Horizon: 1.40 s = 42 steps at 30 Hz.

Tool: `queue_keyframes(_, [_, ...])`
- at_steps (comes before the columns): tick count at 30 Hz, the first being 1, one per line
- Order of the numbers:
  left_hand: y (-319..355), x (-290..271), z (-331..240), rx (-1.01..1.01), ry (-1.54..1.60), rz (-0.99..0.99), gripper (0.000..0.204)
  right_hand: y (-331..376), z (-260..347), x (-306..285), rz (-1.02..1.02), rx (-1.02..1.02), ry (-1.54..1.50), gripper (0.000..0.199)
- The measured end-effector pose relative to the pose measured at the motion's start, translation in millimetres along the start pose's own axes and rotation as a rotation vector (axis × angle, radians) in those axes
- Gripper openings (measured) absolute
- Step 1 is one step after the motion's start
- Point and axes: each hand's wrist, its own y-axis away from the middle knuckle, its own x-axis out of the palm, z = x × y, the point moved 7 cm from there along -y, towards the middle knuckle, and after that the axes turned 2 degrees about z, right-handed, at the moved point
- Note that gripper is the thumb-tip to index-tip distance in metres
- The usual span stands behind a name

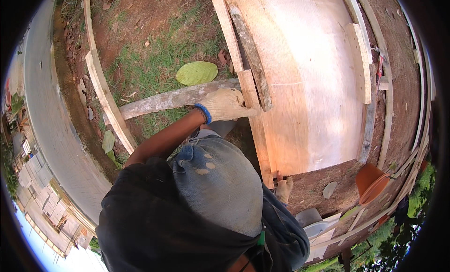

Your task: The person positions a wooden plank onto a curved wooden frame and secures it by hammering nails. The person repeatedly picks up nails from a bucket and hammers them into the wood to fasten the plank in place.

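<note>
A large pale plywood sheet (304,84) lies ahead of me and to the right, with narrow wooden battens along its sides. My left hand (224,104), in a cream knit glove with a blue cuff, is closed at the edge of the left batten (253,126). Beside those fingers, a rough grey-brown wood strip (251,56) lies along the sheet's left side. At the sheet's near left corner is my right hand (283,188), also gloved, its thumb against the corner and its other fingers curled, partly hidden by my jeans-covered knee (220,183).
A weathered board (173,101) crosses the grass on the left to a long timber rail (101,79). A green leaf (197,72) lies beyond it. An orange bucket (370,180) and a pale basin (316,227) stand to the right. A concrete strip (51,84) runs far left.
</note>
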Motion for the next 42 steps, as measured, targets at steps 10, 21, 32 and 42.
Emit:
queue_keyframes(10, [-26.8, -11.0, -86.2, 0.664, -0.790, -0.255, 0.065, 8.9, 18.6, 16.5, -0.037, 0.010, -0.055, 0.016])
queue_keyframes(21, [-34.3, 0.5, -97.0, 0.690, -0.788, -0.388, 0.054, 8.3, 11.5, 2.4, -0.161, -0.064, 0.079, 0.032])
queue_keyframes(32, [-47.8, -82.6, -101.6, 0.455, -0.992, -0.199, 0.071, -1.0, -15.3, 0.8, -0.114, -0.063, 0.012, 0.034])
queue_keyframes(42, [-70.3, -112.2, -77.6, 0.650, -1.024, -0.131, 0.085, 6.8, 5.9, 0.1, -0.114, -0.006, 0.082, 0.040])
